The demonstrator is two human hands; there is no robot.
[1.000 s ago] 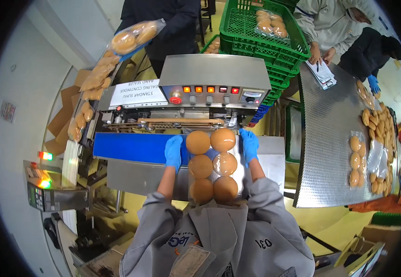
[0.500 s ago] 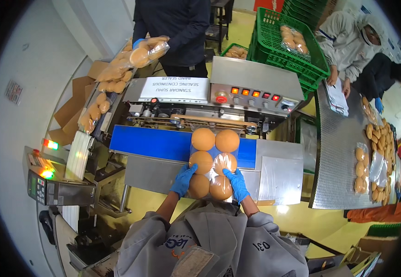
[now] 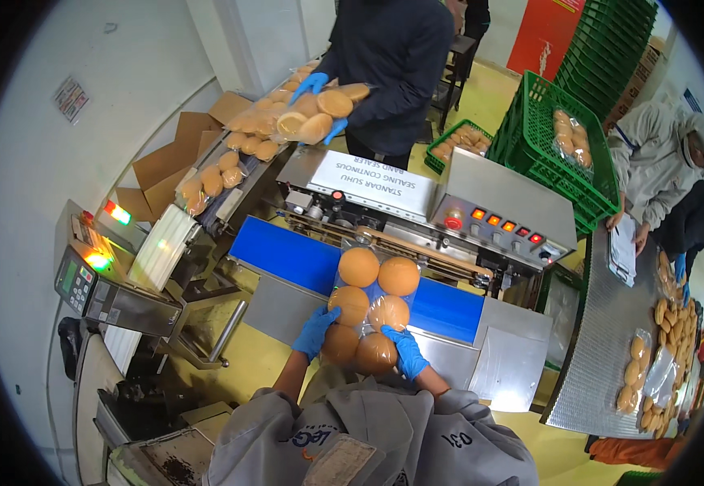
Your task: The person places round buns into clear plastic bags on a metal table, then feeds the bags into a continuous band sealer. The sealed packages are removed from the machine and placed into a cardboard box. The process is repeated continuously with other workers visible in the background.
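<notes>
A clear bag of six round buns (image 3: 400, 277) lies across the blue conveyor belt (image 3: 445, 312) of a steel band sealer (image 3: 501, 215), its top end at the sealing band. My left hand (image 3: 314, 332), in a blue glove, is closed on the bag’s lower left side. My right hand (image 3: 406, 352), gloved alike, grips the lower right side, fingertips on the plastic by the buns. The sealer’s lit buttons and red knob face me, beside a printed sheet (image 3: 373, 178).
Left stand a control unit (image 3: 76, 283) and a belt carrying bagged buns (image 3: 210, 182). Beyond, a co-worker in dark clothes (image 3: 392, 65) holds bagged buns (image 3: 315, 113). Right are green crates (image 3: 546, 178) and a steel table (image 3: 578, 360) with loose buns, where two people (image 3: 651, 154) work.
My hands have moved from beside the bag’s upper part down to its lower sides and closed on it. The view has turned, and the dark-clothed co-worker’s bag is lower, over the belt.
</notes>
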